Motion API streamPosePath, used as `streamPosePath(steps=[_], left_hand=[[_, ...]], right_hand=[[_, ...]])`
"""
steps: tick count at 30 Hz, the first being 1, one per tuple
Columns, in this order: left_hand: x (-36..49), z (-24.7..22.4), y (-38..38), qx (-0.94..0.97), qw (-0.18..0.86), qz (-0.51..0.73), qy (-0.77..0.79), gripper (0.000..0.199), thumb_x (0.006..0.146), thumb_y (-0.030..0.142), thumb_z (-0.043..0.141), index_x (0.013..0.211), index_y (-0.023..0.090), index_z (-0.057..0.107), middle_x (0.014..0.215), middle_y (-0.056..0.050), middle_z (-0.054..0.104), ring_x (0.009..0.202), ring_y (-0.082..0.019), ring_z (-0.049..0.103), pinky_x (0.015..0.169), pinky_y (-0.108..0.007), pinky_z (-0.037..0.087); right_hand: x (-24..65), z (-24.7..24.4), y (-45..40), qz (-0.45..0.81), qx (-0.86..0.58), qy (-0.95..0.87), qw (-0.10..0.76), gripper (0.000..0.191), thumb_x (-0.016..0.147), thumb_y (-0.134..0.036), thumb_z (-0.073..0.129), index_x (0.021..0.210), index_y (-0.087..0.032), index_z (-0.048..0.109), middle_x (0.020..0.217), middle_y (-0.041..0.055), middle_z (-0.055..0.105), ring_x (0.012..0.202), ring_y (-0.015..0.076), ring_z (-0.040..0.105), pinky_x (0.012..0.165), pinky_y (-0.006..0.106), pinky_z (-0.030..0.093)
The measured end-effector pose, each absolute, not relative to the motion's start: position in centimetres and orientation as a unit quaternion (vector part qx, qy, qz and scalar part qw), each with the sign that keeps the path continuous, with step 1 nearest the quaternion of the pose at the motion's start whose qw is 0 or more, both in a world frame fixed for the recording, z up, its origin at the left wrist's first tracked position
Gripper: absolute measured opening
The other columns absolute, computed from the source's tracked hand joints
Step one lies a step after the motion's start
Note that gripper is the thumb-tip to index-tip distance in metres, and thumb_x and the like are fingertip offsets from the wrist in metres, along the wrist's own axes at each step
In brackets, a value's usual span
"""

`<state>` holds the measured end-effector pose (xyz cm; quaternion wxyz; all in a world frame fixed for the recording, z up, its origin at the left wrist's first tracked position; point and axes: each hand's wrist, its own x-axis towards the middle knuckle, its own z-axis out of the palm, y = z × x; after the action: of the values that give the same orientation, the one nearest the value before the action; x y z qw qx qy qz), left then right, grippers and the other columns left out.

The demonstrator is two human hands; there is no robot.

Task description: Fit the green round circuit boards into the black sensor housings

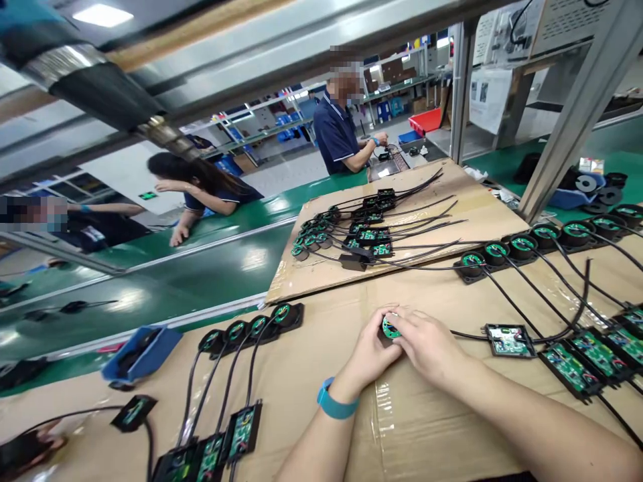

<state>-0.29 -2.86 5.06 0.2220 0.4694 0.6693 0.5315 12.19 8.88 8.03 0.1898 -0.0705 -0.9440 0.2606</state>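
Note:
A small round green circuit board (390, 328) sits between my two hands, above the cardboard in front of me. My left hand (369, 351), with a blue wristband below it, is curled around its left side. The fingers of my right hand (428, 345) press on the board's top and right edge, so much of it is covered. From behind my right hand a black cable (467, 335) runs right to an open black box with a white-topped circuit board (511, 340). Whether a housing lies under the round board is hidden by my fingers.
Black round housings with green boards stand in rows at left (258, 327) and right (522, 246), cabled to open boxes (573, 368). More wired units lie on a raised cardboard sheet (311, 288). A blue bin (141, 355) is at left. A power screwdriver (95, 87) hangs overhead. Co-workers sit across.

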Motion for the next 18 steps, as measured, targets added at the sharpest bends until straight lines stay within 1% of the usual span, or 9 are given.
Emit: streamPosePath(steps=[4, 7, 9, 11, 14, 16, 18], left_hand=[[-0.4, 4.8, -3.1, 0.44, 0.236, 0.538, 0.679, 0.054, 0.079, 0.019, 0.073, 0.129, 0.023, 0.055, 0.139, -0.013, 0.06, 0.133, -0.029, 0.056, 0.117, -0.049, 0.043], [-0.5, 4.3, -3.1, 0.418, 0.245, 0.551, 0.68, 0.062, 0.077, 0.026, 0.08, 0.132, 0.024, 0.052, 0.144, -0.014, 0.057, 0.137, -0.03, 0.054, 0.119, -0.048, 0.042], [-0.6, 3.9, -2.9, 0.415, 0.265, 0.553, 0.672, 0.064, 0.076, 0.03, 0.083, 0.132, 0.024, 0.052, 0.147, -0.015, 0.055, 0.138, -0.03, 0.053, 0.119, -0.048, 0.042], [-0.7, 3.6, -2.8, 0.418, 0.262, 0.548, 0.675, 0.061, 0.077, 0.033, 0.082, 0.13, 0.022, 0.054, 0.145, -0.015, 0.057, 0.137, -0.03, 0.054, 0.118, -0.047, 0.043], [-0.8, 3.6, -3.1, 0.416, 0.205, 0.534, 0.707, 0.053, 0.081, 0.036, 0.076, 0.128, 0.019, 0.058, 0.137, -0.015, 0.063, 0.129, -0.029, 0.06, 0.114, -0.047, 0.048], [-0.9, 4.1, -3.7, 0.421, 0.184, 0.511, 0.727, 0.052, 0.081, 0.04, 0.074, 0.126, 0.018, 0.06, 0.131, -0.015, 0.067, 0.123, -0.03, 0.064, 0.109, -0.046, 0.052], [-0.9, 4.6, -4.2, 0.433, 0.184, 0.483, 0.738, 0.054, 0.078, 0.046, 0.076, 0.123, 0.018, 0.063, 0.124, -0.014, 0.071, 0.114, -0.03, 0.069, 0.102, -0.045, 0.057]], right_hand=[[12.5, 8.9, 9.2, 0.255, -0.069, -0.952, 0.156, 0.046, 0.092, -0.014, 0.061, 0.138, -0.017, 0.062, 0.143, 0.0144, 0.062, 0.128, 0.0281, 0.061, 0.108, 0.045, 0.053], [12.8, 9.5, 9.2, 0.248, -0.067, -0.956, 0.14, 0.052, 0.092, -0.021, 0.065, 0.143, -0.015, 0.057, 0.149, 0.0175, 0.056, 0.132, 0.0326, 0.056, 0.108, 0.049, 0.052], [12.8, 9.5, 9.2, 0.245, -0.063, -0.957, 0.143, 0.054, 0.092, -0.024, 0.066, 0.144, -0.012, 0.056, 0.149, 0.0194, 0.055, 0.132, 0.0343, 0.056, 0.108, 0.05, 0.052], [12.7, 9.4, 9.2, 0.243, -0.06, -0.955, 0.156, 0.05, 0.093, -0.024, 0.066, 0.141, -0.011, 0.057, 0.145, 0.0192, 0.058, 0.129, 0.0335, 0.058, 0.106, 0.049, 0.053], [12.2, 8.9, 9.6, 0.235, -0.066, -0.952, 0.183, 0.04, 0.096, -0.024, 0.062, 0.134, -0.012, 0.063, 0.137, 0.0181, 0.064, 0.122, 0.0308, 0.062, 0.103, 0.047, 0.054], [12.1, 8.9, 9.9, 0.227, -0.059, -0.953, 0.19, 0.034, 0.098, -0.024, 0.059, 0.129, -0.011, 0.065, 0.132, 0.0168, 0.067, 0.119, 0.0285, 0.063, 0.104, 0.044, 0.054], [12.3, 9.3, 9.9, 0.221, -0.036, -0.957, 0.183, 0.032, 0.099, -0.026, 0.058, 0.126, -0.011, 0.066, 0.128, 0.0143, 0.069, 0.119, 0.0252, 0.064, 0.107, 0.038, 0.051]])
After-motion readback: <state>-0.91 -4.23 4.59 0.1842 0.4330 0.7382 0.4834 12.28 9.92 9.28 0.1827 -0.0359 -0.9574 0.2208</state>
